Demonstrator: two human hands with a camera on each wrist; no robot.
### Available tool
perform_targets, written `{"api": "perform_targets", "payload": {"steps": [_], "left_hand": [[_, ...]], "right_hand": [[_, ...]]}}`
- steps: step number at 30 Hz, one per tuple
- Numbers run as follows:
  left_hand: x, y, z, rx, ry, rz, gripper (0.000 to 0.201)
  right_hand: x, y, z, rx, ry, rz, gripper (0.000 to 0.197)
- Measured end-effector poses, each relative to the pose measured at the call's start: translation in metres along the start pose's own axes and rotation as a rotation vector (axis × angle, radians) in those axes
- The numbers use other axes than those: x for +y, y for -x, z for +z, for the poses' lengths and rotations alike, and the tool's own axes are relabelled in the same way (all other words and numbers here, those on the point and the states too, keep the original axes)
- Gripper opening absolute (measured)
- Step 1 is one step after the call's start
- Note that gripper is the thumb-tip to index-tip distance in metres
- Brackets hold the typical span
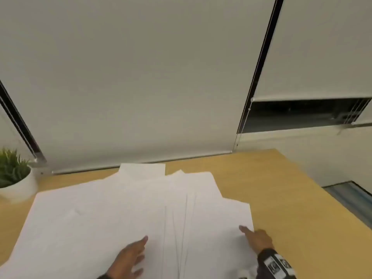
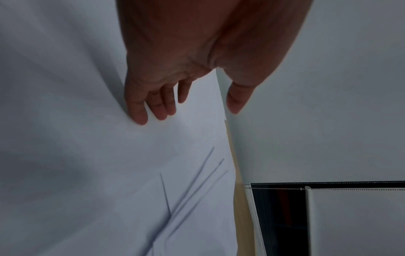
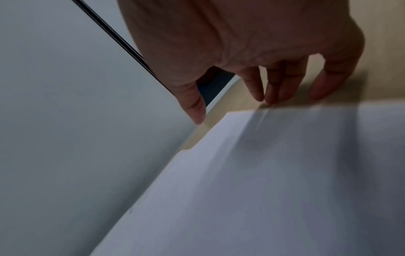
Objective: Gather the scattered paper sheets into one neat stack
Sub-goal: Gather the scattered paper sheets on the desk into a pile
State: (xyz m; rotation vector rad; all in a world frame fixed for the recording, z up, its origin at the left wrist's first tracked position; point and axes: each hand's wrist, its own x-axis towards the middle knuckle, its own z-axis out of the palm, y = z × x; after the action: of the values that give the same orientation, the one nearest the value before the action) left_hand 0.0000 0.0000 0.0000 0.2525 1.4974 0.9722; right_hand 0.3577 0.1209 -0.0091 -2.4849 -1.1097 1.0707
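Several white paper sheets [image 1: 120, 208] lie overlapped and fanned across the wooden table [image 1: 281, 188]; one sheet [image 1: 143, 168] sticks out at the far edge. My left hand [image 1: 138, 250] lies over the middle sheets near the front with straight, spread fingers [image 2: 140, 112] touching the paper [image 2: 175, 173]. My right hand [image 1: 253, 234] is at the right edge of the spread. Its fingertips [image 3: 271, 100] point down where the paper [image 3: 263, 173] meets the bare table, and its thumb hangs apart above. Neither hand pinches a sheet.
A small potted plant [image 1: 14, 178] in a white pot stands at the table's far left. A drawn roller blind [image 1: 141, 77] hangs right behind the table. The table's right edge [image 1: 330, 200] drops to the floor. Bare wood shows right of the papers.
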Motion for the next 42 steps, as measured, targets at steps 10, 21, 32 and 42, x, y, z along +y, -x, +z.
{"api": "perform_targets", "payload": {"steps": [10, 21, 32, 42], "left_hand": [[0.006, -0.012, 0.083, -0.134, -0.193, -0.036, 0.056], [-0.003, -0.025, 0.101, -0.145, -0.348, 0.075, 0.087], [-0.001, -0.029, 0.057, -0.213, -0.218, 0.107, 0.031], [-0.002, -0.026, 0.059, -0.155, -0.292, 0.144, 0.045]], "right_hand": [[-0.043, -0.002, 0.056, -0.128, -0.022, -0.097, 0.094], [-0.044, 0.027, 0.060, -0.306, -0.290, -0.242, 0.042], [-0.028, 0.062, 0.031, -0.409, -0.513, -0.370, 0.041], [-0.052, 0.127, -0.062, -0.121, -0.311, -0.763, 0.029]]}}
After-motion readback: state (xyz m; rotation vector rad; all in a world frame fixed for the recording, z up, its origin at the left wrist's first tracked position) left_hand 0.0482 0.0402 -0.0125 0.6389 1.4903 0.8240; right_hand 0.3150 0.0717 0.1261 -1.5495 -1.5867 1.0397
